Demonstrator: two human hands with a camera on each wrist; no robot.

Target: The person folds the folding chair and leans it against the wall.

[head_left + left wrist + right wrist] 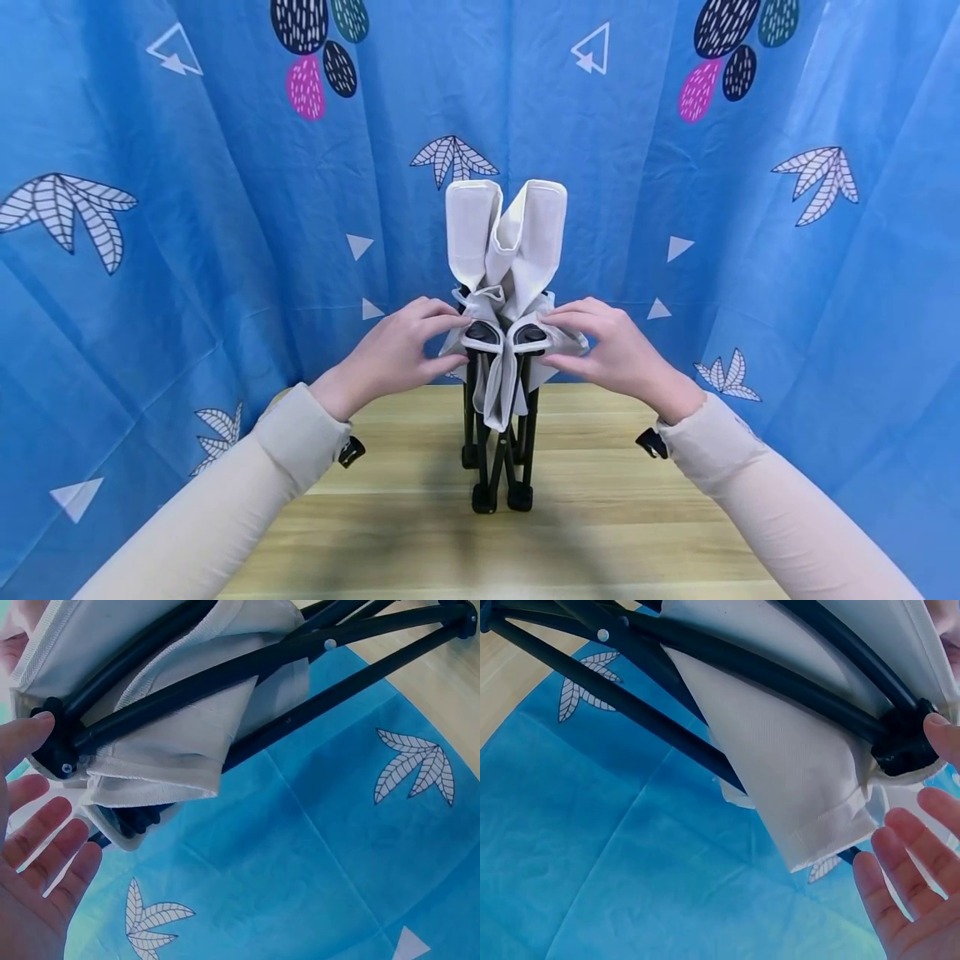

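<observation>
A small folding chair [540, 250] with off-white fabric and black tube legs [531, 425] stands folded narrow and upright. Its back fabric rises in two panels with a crease between them. My left hand [408, 346] is at its near left corner, the thumb tip touching a black corner joint [52, 739] while the other fingers extend loosely beside the fabric. Mirroring it on the other side, my right hand [607, 346] has its thumb at the right corner joint [904, 742], its remaining fingers spread and relaxed. Bunched seat fabric [498, 400] hangs between the legs.
The chair's black feet [483, 498] stand on a light wooden tabletop [622, 500]. Behind and to both sides hangs a blue patterned curtain [615, 183], close behind the chair. Small black devices [351, 452] show at both sleeve cuffs.
</observation>
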